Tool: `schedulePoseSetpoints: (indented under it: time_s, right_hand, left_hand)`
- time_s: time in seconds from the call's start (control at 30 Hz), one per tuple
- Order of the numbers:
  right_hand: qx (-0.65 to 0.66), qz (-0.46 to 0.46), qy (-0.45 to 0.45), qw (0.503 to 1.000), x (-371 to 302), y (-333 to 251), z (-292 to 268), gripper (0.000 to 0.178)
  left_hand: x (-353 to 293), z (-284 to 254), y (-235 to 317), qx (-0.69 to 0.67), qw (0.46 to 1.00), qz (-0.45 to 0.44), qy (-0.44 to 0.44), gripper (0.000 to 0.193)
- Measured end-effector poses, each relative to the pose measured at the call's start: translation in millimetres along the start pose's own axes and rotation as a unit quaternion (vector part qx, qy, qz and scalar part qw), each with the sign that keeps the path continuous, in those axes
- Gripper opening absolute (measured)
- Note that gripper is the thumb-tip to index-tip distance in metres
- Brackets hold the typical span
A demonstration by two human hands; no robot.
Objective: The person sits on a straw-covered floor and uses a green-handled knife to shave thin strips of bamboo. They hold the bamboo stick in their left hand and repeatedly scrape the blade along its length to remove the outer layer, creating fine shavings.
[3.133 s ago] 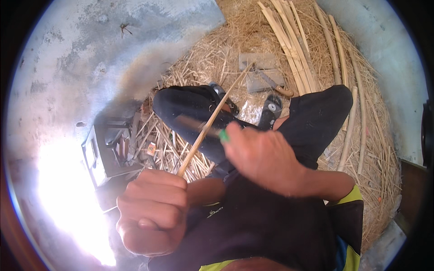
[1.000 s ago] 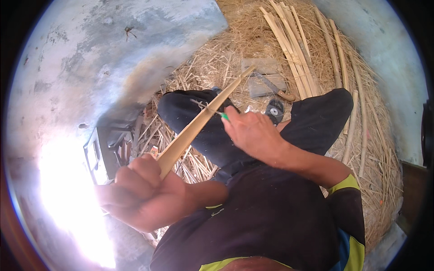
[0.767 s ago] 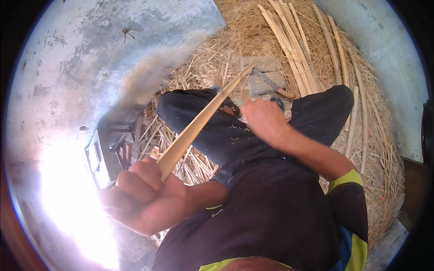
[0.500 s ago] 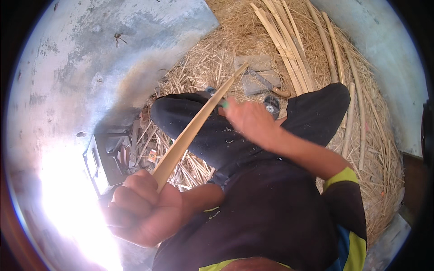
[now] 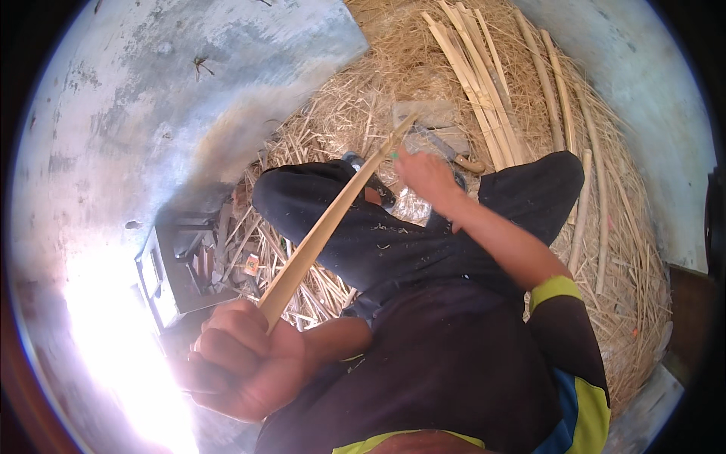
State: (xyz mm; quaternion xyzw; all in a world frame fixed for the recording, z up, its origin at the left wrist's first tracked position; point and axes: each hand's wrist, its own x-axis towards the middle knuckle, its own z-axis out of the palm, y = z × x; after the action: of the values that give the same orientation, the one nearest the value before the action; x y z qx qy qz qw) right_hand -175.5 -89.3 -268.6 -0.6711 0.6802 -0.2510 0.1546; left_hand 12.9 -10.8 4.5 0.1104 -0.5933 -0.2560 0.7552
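My left hand is closed round the near end of a long, pale split bamboo strip. The strip slants up and away to the right, over my crossed legs, and narrows toward its far tip. Beside its far part is my right hand, fingers curled. A small bit of green shows at those fingers; what they hold is too small and hidden to make out. Beyond the right hand lies a blade tool with a curved wooden handle, its blade resting by grey blocks.
Split bamboo strips lie in a bundle at the far right, with round poles beside them. Straw and shavings cover the floor. A pale wall stands at left, and an open box-like case below it.
My right hand has moved away from me and slightly right, along the strip toward its far tip. My left hand keeps its grip and has hardly shifted.
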Motion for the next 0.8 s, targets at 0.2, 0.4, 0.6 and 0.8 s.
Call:
schedulePoseSetpoints:
  time_s: [0.2,0.4,0.6,0.8]
  right_hand:
    - [-0.146,-0.029,0.038,0.988,13.3,45.2,33.7,0.01]
    - [0.023,-0.022,0.049,0.998,22.5,49.6,50.9,0.018]
    - [0.284,0.11,-0.084,0.949,1.3,-11.3,-23.8,0.035]
    - [0.255,-0.126,0.001,0.959,-75.0,-147.5,-141.0,0.025]
  left_hand:
    - [3.1,7.0,-5.4,0.05,0.991,-0.04,0.122,0.026]
    - [21.6,-10.5,-7.0,-0.036,0.995,-0.075,0.061,0.022]
    - [2.9,-5.4,-3.6,-0.096,0.994,-0.057,0.007,0.02]
    - [-0.6,1.0,3.9,-0.134,0.99,-0.051,0.003,0.02]
